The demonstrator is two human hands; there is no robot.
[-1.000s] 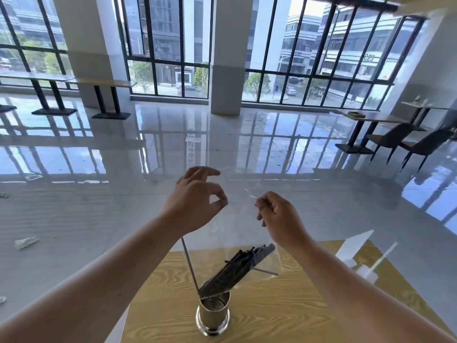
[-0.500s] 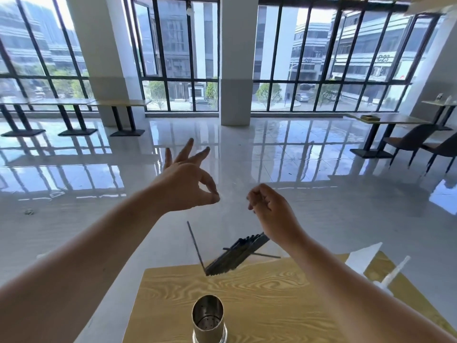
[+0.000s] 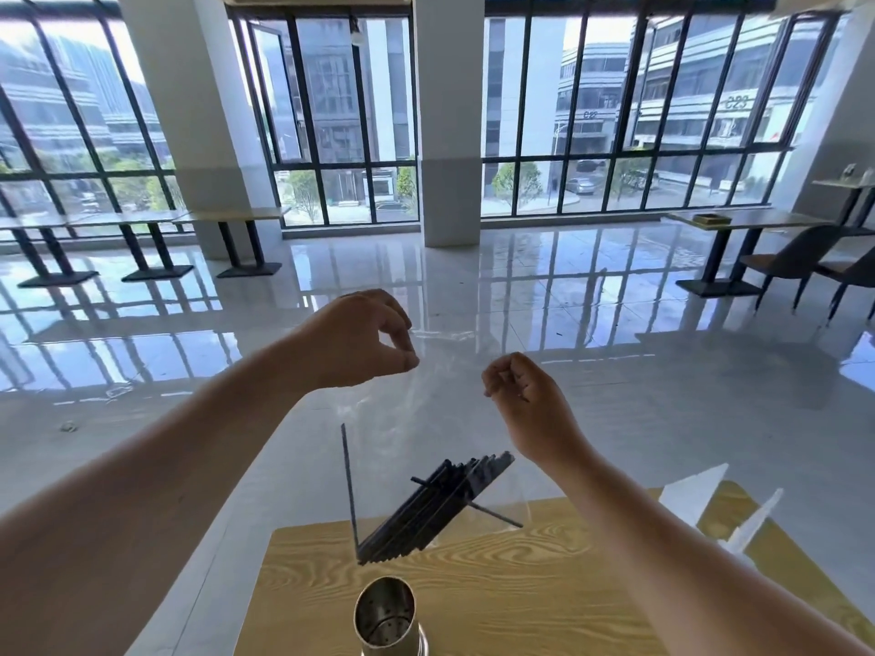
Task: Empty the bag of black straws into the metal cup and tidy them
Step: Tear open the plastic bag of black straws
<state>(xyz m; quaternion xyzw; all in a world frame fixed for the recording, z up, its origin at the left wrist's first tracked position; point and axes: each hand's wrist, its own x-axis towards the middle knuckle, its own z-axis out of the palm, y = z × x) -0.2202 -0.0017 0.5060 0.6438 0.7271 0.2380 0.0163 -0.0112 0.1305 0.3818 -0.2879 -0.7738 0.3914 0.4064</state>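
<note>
Thin clear plastic film for the bag [image 3: 428, 400], glossy, wrinkled, near invisible apart from glints and creases. Matt black plastic for the straws [image 3: 435, 506], smooth, slim. Brushed metal for the cup [image 3: 386, 617], silvery, satin sheen, small punched holes on the inner wall. Yellowish wood-grain top on the table [image 3: 544, 584], smooth, low sheen, bold swirl pattern; real wood or laminate unclear. Highly polished pale floor [image 3: 497, 286], mirror-like, reflecting the window frames [image 3: 341, 162], dark and matt around glass panes. White folded pieces [image 3: 696, 490] at the table's right edge, matt, paper or plastic unclear. Plain matt white pillar [image 3: 450, 134].
</note>
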